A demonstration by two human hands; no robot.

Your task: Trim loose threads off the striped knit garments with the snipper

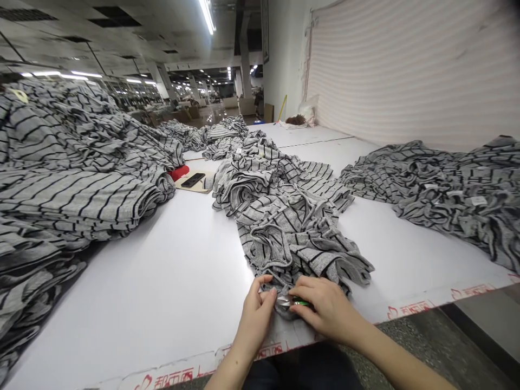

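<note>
Gripping small silver-bladed snips with a green handle (285, 301) in the right hand (325, 306), with fingers curled around, tips directed toward the left hand (258, 309). Holding the left hand just beside the blades, with thumb and forefinger near together at the edge of a grey knit garment with dark stripes (309, 254); cannot tell whether pinched firmly on the cloth or only resting there. Working near the front edge of a white-covered desk with red print along its border (174, 271), at the near end of a crumpled row of like striped pieces (244, 187).

Could nick the knit, given such bunched folds so close under the cutting tips. Could also catch the left thumb, through a slip of the cloth or a careless squeeze. Might drag neighbouring pieces along with any pull, because of tangled folds. Might confuse pieces with the tall grey striped heap on the left (81, 135) or the lower grey striped heap on the right (447, 189), owing to near-identical cloth.
</note>
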